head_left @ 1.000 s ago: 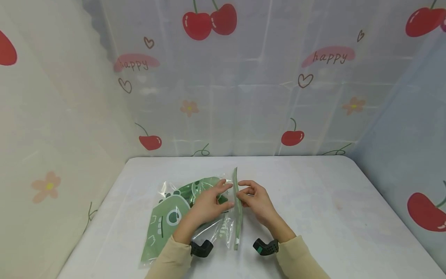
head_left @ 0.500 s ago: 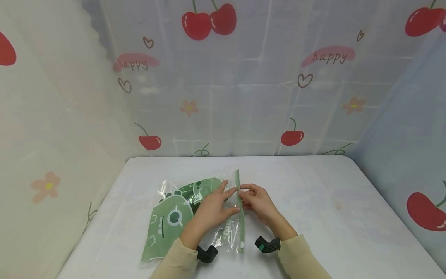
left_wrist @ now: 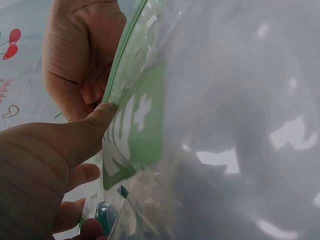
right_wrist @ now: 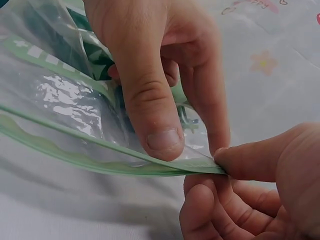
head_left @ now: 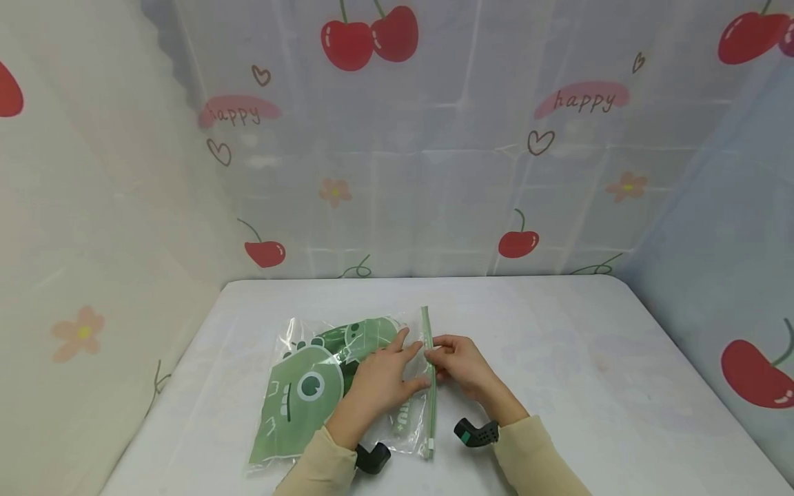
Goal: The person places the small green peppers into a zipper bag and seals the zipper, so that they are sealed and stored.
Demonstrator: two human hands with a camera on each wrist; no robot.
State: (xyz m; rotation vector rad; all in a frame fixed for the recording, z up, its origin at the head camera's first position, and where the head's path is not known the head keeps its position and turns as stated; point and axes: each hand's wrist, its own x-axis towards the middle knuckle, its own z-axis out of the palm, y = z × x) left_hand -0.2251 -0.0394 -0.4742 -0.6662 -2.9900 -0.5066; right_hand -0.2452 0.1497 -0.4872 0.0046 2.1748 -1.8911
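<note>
A clear zip bag [head_left: 298, 406] with a green cartoon monster print lies on the table, its green zip strip [head_left: 432, 413] running along the right side. A pale slider [head_left: 429, 445] sits at the strip's near end. My left hand [head_left: 380, 382] rests over the bag with fingers spread, thumb and forefinger reaching the strip. In the right wrist view, the left thumb [right_wrist: 150, 100] touches the plastic beside the strip. My right hand [head_left: 462, 364] pinches the strip between thumb and fingers toward its far half. The strip's two edges stand apart left of this pinch and meet at it.
The white table [head_left: 558, 358] stretches to the right of the hands. A curtain [head_left: 397, 165] printed with cherries and hearts hangs behind it and along both sides. Each wrist carries a black camera mount [head_left: 476, 433].
Both hands have come slightly nearer, and the left has moved right toward the strip. The zip strip has shifted a little right and nearer; the right hand now pinches it.
</note>
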